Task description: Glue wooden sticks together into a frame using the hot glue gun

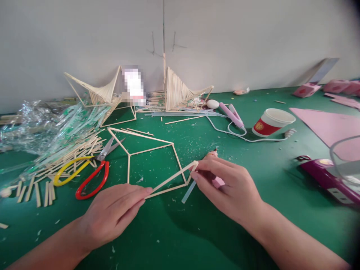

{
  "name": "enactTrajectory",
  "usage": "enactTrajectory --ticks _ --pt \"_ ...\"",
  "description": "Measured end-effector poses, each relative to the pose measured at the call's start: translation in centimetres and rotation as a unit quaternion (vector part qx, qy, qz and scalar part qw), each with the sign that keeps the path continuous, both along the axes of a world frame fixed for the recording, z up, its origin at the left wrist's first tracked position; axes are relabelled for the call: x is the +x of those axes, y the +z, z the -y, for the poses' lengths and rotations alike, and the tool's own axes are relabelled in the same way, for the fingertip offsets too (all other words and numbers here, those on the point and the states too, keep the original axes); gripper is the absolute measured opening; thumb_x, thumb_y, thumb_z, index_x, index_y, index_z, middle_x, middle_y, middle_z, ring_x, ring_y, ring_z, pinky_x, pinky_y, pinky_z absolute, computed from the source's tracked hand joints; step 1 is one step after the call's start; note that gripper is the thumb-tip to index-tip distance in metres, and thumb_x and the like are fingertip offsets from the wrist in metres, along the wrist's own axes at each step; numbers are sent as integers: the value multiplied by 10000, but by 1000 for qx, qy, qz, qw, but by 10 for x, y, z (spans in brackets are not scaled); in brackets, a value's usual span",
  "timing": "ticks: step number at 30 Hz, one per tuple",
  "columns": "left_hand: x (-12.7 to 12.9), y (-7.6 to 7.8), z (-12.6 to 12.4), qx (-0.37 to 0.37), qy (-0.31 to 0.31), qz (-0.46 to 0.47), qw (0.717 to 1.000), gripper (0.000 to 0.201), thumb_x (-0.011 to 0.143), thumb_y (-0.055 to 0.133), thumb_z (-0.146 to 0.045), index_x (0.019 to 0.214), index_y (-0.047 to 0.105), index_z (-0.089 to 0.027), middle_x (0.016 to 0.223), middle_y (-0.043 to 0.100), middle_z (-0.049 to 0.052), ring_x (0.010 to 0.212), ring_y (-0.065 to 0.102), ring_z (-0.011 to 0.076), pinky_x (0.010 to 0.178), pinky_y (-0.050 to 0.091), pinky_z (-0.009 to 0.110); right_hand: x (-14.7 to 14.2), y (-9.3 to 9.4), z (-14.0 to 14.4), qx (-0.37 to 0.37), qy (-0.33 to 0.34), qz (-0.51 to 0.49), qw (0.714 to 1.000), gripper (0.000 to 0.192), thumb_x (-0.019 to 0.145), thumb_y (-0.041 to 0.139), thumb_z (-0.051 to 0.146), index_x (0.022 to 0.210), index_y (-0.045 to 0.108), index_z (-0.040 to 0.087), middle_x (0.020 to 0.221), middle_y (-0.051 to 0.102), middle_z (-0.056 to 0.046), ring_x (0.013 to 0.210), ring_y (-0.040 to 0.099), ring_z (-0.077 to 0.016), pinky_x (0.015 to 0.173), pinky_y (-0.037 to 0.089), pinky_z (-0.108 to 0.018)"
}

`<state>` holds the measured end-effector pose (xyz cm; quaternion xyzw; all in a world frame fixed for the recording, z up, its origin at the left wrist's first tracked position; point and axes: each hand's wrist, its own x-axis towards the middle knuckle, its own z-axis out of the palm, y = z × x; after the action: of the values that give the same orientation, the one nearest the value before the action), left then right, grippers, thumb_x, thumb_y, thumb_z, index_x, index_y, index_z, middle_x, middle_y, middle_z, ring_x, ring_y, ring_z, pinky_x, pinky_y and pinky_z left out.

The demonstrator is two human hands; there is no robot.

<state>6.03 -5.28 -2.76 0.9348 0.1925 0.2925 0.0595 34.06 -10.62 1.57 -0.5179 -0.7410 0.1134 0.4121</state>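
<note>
A frame of thin wooden sticks (146, 150) lies flat on the green table (197, 232). Across its near corner slants a loose wooden stick (173, 178). My left hand (115, 212) pinches the lower end of that stick with its fingertips. My right hand (225, 185) pinches the upper end near the frame's right corner. Under my right hand lie a clear glue stick (188, 192) and a pink object (218, 182), mostly hidden. My right fingers hide the exact contact between stick and frame.
Scissors (90, 174) with red and yellow handles lie left, beside a heap of sticks (70, 153) and crumpled plastic (47, 127). Two finished stick models (177, 92) stand at the wall. A pink corded tool (232, 116), a paper cup (271, 122), pink paper (329, 127) and a purple device (329, 180) lie right.
</note>
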Motion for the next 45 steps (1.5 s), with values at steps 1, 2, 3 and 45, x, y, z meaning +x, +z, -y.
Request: enactTrajectory --ticks 1,2,3,45 --pt "0 0 0 -4 0 -1 1000 327 917 556 -119 1238 561 -181 1014 717 51 894 687 145 847 549 238 0 0 0 1 0 -1 1000 83 874 553 157 827 594 213 638 546 34 555 457 -107 839 462 -349" --pt "0 -1 0 -7 0 -2 1000 329 919 554 -120 1241 560 -185 1018 715 49 898 685 144 851 546 236 0 0 1 1 0 -2 1000 88 874 550 157 822 592 215 636 546 35 555 457 -108 851 459 -358" --pt "0 -1 0 -9 -1 -1 1000 331 920 553 -121 1245 558 -187 1022 713 47 904 682 142 857 542 234 0 1 1 1 0 -3 1000 92 874 548 157 818 591 216 634 546 35 554 458 -108 856 458 -362" --pt "-3 -3 -1 3 -15 -16 1000 379 919 552 -87 1286 519 -177 1084 692 50 988 631 147 900 497 257 0 3 0 9 6 -7 1000 96 873 543 130 840 611 190 639 556 28 565 488 -108 818 454 -342"
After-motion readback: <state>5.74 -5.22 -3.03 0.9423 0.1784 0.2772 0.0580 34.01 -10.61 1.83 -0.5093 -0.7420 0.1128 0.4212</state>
